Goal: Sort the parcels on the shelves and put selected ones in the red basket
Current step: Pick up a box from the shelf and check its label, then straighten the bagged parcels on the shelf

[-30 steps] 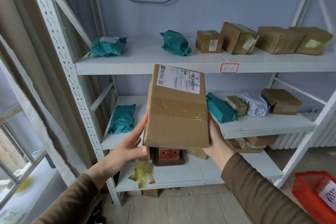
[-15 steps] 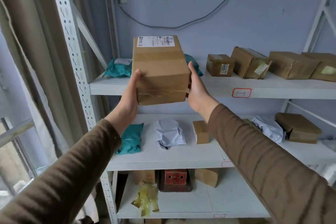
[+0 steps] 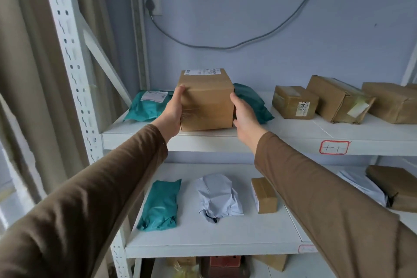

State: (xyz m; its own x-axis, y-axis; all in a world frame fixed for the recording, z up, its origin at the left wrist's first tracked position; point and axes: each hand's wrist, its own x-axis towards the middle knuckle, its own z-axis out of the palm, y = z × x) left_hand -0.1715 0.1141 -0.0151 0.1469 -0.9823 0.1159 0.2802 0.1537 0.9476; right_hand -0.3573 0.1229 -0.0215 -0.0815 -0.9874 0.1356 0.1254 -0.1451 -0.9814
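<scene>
A brown cardboard box with a white label on top stands on the top shelf, near its front edge. My left hand grips its left side, the thumb hooked over the front corner. My right hand lies with straight fingers along the box's right side, fingertips at its edge. A green bag parcel lies just left of the box and another green parcel sits behind my right hand. The red basket is out of view.
Three more brown boxes line the top shelf to the right. The middle shelf holds a green bag, a white bag and a small box. A perforated upright and a curtain stand at left.
The box went from in front of the middle shelf up to the top shelf, where it now rests. My right hand has loosened from its side.
</scene>
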